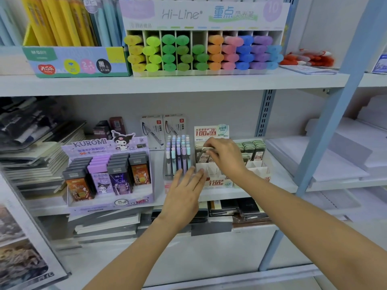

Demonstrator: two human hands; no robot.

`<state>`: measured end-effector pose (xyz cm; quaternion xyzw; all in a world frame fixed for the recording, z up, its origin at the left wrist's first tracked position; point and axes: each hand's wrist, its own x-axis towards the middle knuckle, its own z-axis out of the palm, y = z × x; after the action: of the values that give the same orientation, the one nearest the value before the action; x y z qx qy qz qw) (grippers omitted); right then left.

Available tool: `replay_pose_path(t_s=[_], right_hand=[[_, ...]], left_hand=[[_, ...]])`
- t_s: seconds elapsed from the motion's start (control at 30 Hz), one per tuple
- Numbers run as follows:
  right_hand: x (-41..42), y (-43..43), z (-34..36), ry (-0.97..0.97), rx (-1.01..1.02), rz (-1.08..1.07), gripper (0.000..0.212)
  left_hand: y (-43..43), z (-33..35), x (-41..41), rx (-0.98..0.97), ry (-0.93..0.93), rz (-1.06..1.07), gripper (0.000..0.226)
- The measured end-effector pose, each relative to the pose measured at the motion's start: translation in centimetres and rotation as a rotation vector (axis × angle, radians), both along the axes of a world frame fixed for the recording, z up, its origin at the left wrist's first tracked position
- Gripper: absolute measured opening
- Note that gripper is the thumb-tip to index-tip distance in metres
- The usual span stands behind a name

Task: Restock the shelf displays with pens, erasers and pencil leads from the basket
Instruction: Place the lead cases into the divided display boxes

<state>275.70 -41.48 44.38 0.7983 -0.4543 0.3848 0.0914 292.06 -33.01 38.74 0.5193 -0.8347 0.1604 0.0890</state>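
Two bare forearms are reaching toward the shelf (284,180). Left grip (184,191) is lying flat, fingers straight and apart, touching the front corner of the lead display box (219,182). Right grip (225,156) is pinching a lead case (202,151) over the box's rear slots, just right of the pens (178,152).

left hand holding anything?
No: the left hand is flat, fingers straight, by the lead display box; only the right hand pinches a lead case.
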Motion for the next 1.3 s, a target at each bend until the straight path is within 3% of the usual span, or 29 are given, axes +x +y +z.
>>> replay_pose_path(t_s=[0.23, 0.33, 0.43, 0.53, 0.67, 0.83, 1.03, 1.17, 1.3], right_hand=[[-0.5, 0.5, -2.0, 0.325, 0.244, -0.013, 0.053], [-0.6, 2.7, -1.9, 0.145, 0.206, 0.074, 0.048], [0.7, 6.5, -3.3, -0.079, 0.115, 0.182, 0.036], [3.5, 10.9, -8.4, -0.191, 0.236, 0.328, 0.027], [7.0, 14.6, -19.6, -0.124, 0.577, 0.385, 0.021], [8.7, 17.8, -35.3, 0.116, 1.062, 0.271, 0.027], [8.9, 21.1, -49.1, 0.292, 1.563, 0.186, 0.041], [9.3, 23.3, -54.7, 0.292, 1.700, 0.139, 0.057], [10.3, 25.2, -57.6, 0.272, 1.595, 0.003, 0.072]], left_hand=[[0.3, 0.4, 0.0, -0.004, -0.003, -0.025, 0.073], [1.5, 0.7, 0.3, -0.070, 0.075, -0.092, 0.067], [3.7, -1.3, 1.5, -0.154, 0.275, -0.109, 0.049], [6.3, -6.6, 3.7, -0.135, 0.369, -0.033, 0.036], [10.9, -16.6, 7.2, 0.158, 0.414, 0.123, 0.033], [17.6, -29.1, 10.1, 0.646, 0.330, 0.327, 0.031], [23.3, -40.1, 11.9, 0.990, 0.201, 0.433, 0.062], [25.3, -43.6, 11.9, 1.090, 0.141, 0.429, 0.072], [25.9, -44.0, 11.5, 1.022, 0.197, 0.428, 0.082]])
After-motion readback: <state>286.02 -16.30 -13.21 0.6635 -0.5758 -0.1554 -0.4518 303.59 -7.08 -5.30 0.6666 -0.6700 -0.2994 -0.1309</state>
